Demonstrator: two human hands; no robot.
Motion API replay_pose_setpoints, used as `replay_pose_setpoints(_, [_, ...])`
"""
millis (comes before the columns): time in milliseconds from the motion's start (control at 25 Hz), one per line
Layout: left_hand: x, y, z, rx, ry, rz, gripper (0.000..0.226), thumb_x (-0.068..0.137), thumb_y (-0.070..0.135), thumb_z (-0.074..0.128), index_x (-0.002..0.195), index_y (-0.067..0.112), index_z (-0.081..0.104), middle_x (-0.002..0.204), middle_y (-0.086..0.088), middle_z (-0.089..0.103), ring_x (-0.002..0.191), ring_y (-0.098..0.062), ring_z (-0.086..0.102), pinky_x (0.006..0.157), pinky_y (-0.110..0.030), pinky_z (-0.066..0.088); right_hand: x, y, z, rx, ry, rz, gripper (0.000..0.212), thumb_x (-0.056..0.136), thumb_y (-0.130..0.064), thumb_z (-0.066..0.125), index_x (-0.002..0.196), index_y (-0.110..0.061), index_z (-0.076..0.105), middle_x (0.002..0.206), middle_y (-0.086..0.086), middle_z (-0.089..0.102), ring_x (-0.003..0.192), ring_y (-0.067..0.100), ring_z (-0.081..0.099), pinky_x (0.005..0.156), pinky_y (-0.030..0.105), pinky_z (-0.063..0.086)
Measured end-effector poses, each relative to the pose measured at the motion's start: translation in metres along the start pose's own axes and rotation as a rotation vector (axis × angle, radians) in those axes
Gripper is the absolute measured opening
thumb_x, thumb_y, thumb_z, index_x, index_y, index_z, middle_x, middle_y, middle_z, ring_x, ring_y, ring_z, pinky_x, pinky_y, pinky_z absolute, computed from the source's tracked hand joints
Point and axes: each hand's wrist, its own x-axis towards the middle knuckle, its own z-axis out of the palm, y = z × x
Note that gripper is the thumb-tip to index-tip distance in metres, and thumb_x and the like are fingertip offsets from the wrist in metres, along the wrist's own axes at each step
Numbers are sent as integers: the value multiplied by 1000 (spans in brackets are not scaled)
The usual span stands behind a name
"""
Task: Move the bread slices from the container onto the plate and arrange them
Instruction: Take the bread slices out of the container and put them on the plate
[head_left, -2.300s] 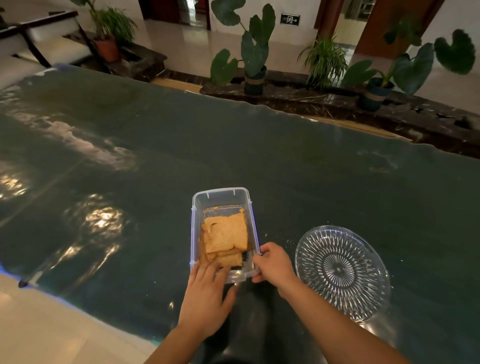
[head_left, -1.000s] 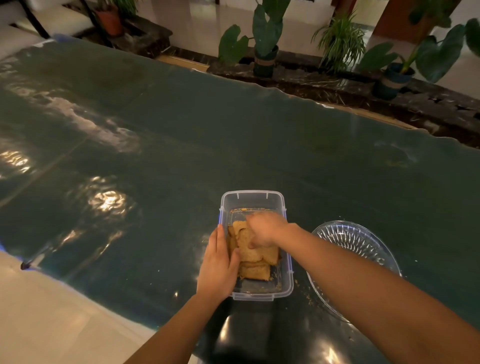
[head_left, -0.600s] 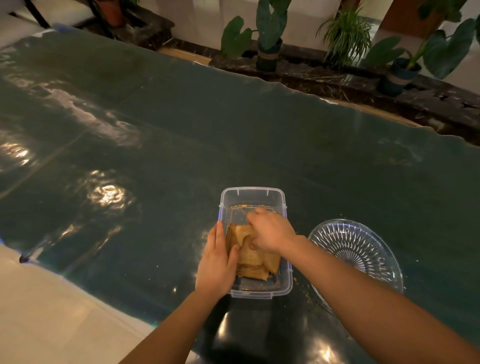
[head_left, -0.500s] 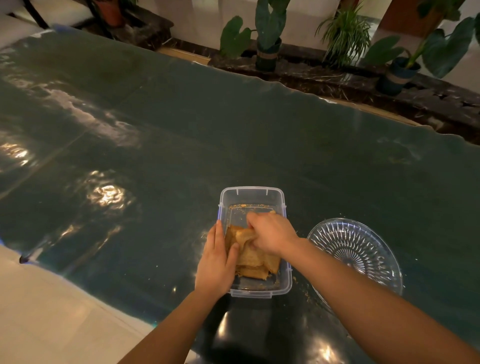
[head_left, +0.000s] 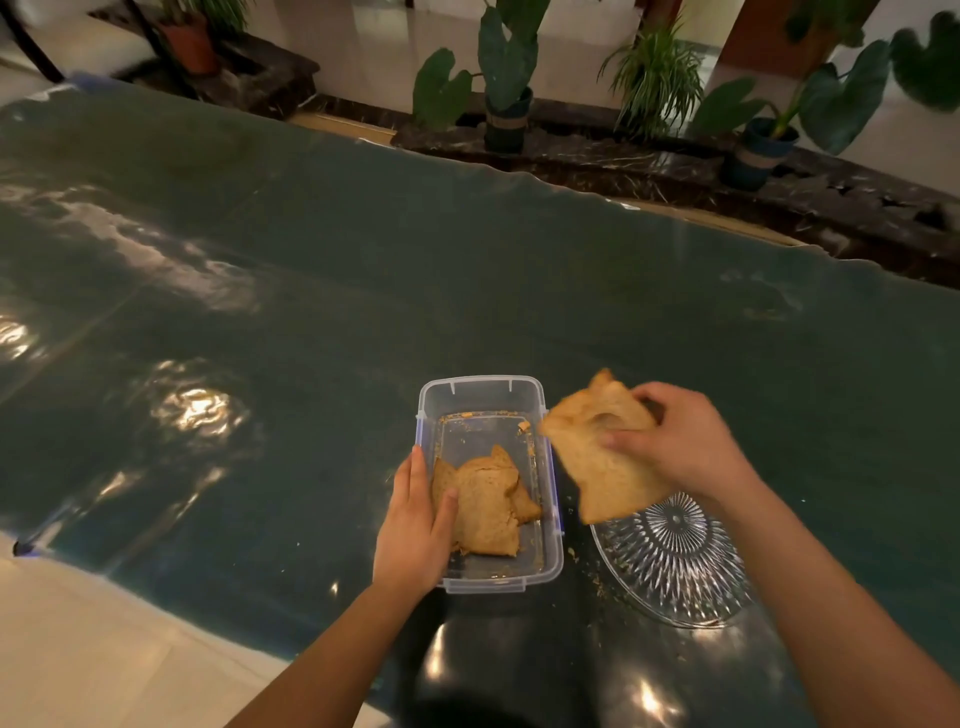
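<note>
Tan bread slice (head_left: 597, 457) aloft; others (head_left: 485, 501) in clear container (head_left: 553, 467); glass plate (head_left: 675, 566) bare

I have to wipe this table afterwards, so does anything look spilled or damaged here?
Yes. Crumbs lie on the table between the container and the plate, with more inside the container. The slices in the container look ragged and overlap unevenly. The slice in the right hand looks bent.
</note>
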Motion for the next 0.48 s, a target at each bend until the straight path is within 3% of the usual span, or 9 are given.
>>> replay_pose_setpoints(120, [0, 0, 1, 11, -6, -5, 68, 95, 47, 38, 152, 30, 4, 154, 6, 24, 129, -18, 44, 93, -37, 46, -11, 46, -31, 107, 17, 118, 34, 61, -19, 90, 86, -24, 67, 83, -2, 72, 73, 17, 70, 62, 35, 56])
replay_pose_setpoints(280, [0, -2, -1, 30, -66, -36, 92, 79, 37, 57, 151, 32, -1, 152, 7, 22, 123, -21, 48, 84, -39, 51, -11, 100, -35, 163, -97, 234, 37, 62, -11, 89, 93, -17, 69, 88, 8, 75, 67, 16, 73, 52, 27, 56])
replay_pose_setpoints(400, [0, -3, -1, 45, -81, -39, 99, 72, 38, 58, 150, 32, -3, 153, 8, 20, 124, -22, 47, 82, -39, 51, -4, 129, -22, 146, -189, 298, 40, 67, -12, 87, 102, -12, 68, 92, 9, 75, 75, 23, 74, 62, 34, 59])
replay_pose_setpoints(480, [0, -3, -1, 61, -79, -36, 98, 73, 42, 55, 150, 33, -5, 153, 8, 19, 123, -23, 48, 81, -39, 52, 3, 143, -11, -76, -198, 258, 37, 71, -16, 84, 104, -11, 68, 93, 6, 73, 83, 26, 71, 75, 41, 58])
